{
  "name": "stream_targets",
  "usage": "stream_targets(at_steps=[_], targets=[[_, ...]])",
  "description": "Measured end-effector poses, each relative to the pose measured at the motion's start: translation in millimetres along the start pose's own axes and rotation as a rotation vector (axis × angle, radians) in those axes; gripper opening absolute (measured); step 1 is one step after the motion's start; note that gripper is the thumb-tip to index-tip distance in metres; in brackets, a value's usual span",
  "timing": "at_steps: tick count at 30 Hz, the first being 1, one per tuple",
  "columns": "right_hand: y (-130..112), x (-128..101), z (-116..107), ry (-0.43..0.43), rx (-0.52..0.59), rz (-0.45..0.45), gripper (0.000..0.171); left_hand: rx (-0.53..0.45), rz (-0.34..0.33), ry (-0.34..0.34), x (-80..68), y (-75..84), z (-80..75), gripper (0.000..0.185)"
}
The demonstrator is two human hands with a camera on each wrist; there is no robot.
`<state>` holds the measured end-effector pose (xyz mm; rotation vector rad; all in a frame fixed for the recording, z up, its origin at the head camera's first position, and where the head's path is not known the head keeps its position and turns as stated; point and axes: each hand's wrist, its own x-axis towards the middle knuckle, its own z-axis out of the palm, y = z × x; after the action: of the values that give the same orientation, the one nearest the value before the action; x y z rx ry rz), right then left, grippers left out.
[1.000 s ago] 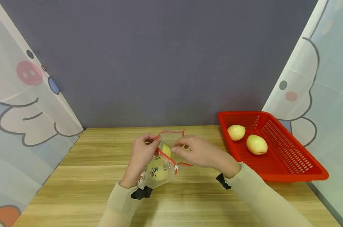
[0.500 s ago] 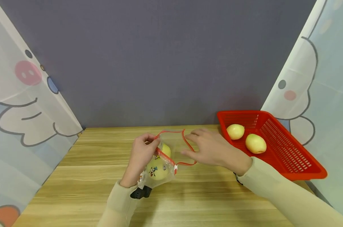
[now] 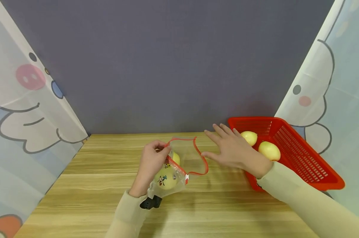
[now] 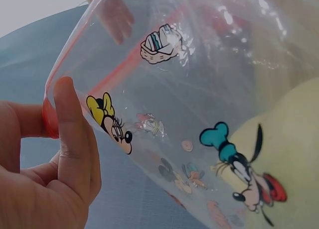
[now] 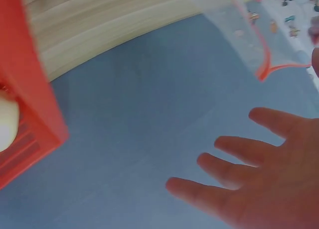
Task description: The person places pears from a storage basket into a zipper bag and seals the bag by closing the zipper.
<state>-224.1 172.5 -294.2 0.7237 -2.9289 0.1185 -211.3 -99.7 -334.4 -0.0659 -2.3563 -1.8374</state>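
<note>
**Q:** Fingers (image 4: 75, 139) of the left hand (image 3: 151, 165): how do they lie?

**A:** Thumb and forefinger pinch the red rim of the clear printed bag (image 3: 174, 168) at centre frame in the head view, holding its mouth open above the wooden table (image 3: 87, 198). One yellow fruit (image 3: 166, 178) sits inside the bag.

**Q:** And the right hand (image 3: 234, 150)?

**A:** Its fingers are spread straight and hold nothing. It hovers right of centre, between the bag's mouth and the red basket (image 3: 304, 165), near the basket's left wall.

**Q:** Which step is in hand?

**A:** Judged from this layout, filling the bag: two more fruits (image 3: 268, 150) lie in the basket at right.

**Q:** What does the next move call for?

**A:** Probably a reach over the basket wall, fingers closing round the nearer fruit (image 3: 250, 137), while the left hand's pinch holds the mouth wide.
</note>
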Motion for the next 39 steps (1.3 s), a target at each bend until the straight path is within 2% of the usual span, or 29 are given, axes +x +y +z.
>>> stream_targets(at_steps=[13, 27, 39], targets=[[45.0, 8.9, -0.7, -0.003, -0.017, 0.106, 0.089, 0.003, -0.005, 0.004, 0.1, -1.3, 2.2, 0.01], [83.9, 12.1, 6.2, 0.023, 0.053, 0.197, 0.087, -0.002, -0.006, 0.009, -0.5, -0.4, 0.8, 0.011], [120.2, 7.9, 9.0, 0.007, 0.083, 0.257, 0.09, 0.0, -0.01, 0.01, -1.1, -0.8, 1.0, 0.012]])
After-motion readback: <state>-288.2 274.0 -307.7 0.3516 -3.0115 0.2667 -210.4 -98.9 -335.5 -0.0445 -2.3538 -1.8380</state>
